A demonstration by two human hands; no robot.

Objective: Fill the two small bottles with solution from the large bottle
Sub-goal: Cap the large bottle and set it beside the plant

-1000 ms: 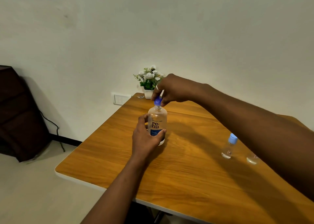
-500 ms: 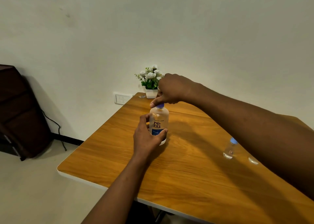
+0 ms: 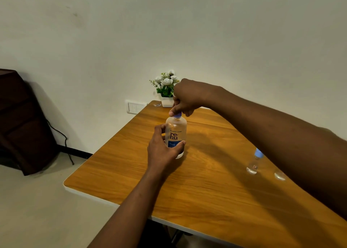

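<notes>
Large bottle [image 3: 176, 135] upright mid-worktop [image 3: 206, 200], toward its far-left corner. Left hand [image 3: 163, 150] wraps the base; right hand [image 3: 187, 97] pinches the blue cap [image 3: 177, 114]. Best practice: brace low, twist level, avoid squeezing. Small bottles [image 3: 253, 163] wait near the right edge.

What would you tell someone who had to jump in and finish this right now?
Left hand: wrapped around the big bottle, holding it upright on the table.
Right hand: fingers closed on the big bottle's blue cap, which sits on the neck.
Small bottles: one with a blue cap stands on the right side of the table; the other is beside it, mostly hidden by the right forearm.
Done: nothing poured, as far as can be seen.
Left: get the big cap off, open both small bottles, fill each.
</notes>
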